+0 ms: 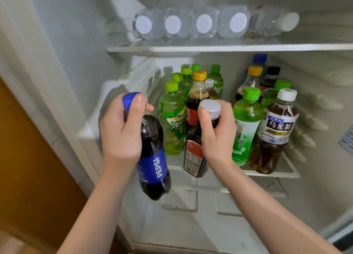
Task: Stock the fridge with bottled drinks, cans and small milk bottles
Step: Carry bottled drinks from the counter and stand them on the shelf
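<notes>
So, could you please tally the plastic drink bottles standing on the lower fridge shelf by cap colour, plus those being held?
Green-capped plastic bottles: 7
Yellow-capped plastic bottles: 2
White-capped plastic bottles: 2
Blue-capped plastic bottle: 1
Black-capped plastic bottle: 1
Held, blue-capped Pepsi bottle and grey-capped dark bottle: 2
Total: 15

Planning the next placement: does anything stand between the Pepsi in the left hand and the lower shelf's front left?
Nothing visible does. The Pepsi bottle, gripped by the left hand, hangs before the lower shelf. A light green bottle standing there blocks going deeper, and the right hand holds a dark bottle alongside.
</notes>
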Motion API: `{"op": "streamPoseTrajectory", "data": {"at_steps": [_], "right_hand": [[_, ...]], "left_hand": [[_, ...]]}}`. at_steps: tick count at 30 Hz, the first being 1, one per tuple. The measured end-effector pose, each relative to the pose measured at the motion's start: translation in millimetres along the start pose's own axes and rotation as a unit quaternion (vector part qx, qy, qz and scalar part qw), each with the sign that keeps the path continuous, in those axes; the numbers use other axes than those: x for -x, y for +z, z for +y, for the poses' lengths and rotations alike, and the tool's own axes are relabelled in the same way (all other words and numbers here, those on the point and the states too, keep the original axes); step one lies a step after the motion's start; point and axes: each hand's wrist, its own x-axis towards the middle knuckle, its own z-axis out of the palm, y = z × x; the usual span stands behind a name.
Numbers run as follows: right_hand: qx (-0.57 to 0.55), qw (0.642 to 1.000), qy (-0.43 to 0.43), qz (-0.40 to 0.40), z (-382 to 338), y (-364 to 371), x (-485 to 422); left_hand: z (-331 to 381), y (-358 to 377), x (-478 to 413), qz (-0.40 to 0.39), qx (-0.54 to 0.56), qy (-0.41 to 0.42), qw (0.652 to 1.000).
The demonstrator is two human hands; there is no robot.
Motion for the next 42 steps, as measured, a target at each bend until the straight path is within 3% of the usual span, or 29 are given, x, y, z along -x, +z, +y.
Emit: {"op": "streamPoseTrajectory", "data": {"at_steps": [14, 23, 27, 34, 42], "right_hand": [[0.093, 0.995, -0.030, 0.001, 11.5, 53.6, -7.6], [0.092, 0.995, -0.041, 0.000, 13.1, 58.0, -10.3], [0.076, 0.992, -0.094, -0.030, 13.8, 48.8, -11.0], [0.066, 0.991, -0.074, -0.091, 18.5, 15.8, -3.1], [0.080, 0.994, -0.070, -0.004, 13.4, -49.3, 1.4]], "left_hand": [[-2.6, -9.6, 12.1, -0.002, -0.037, 0.017, 0.999], [-9.2, -4.2, 11.6, -0.006, -0.044, 0.016, 0.999], [-10.6, -2.7, 12.3, -0.019, -0.038, 0.015, 0.999], [-14.5, 11.7, 14.5, -0.046, -0.017, 0.002, 0.999], [-11.8, 37.5, 23.7, -0.092, 0.018, -0.011, 0.996]]}}
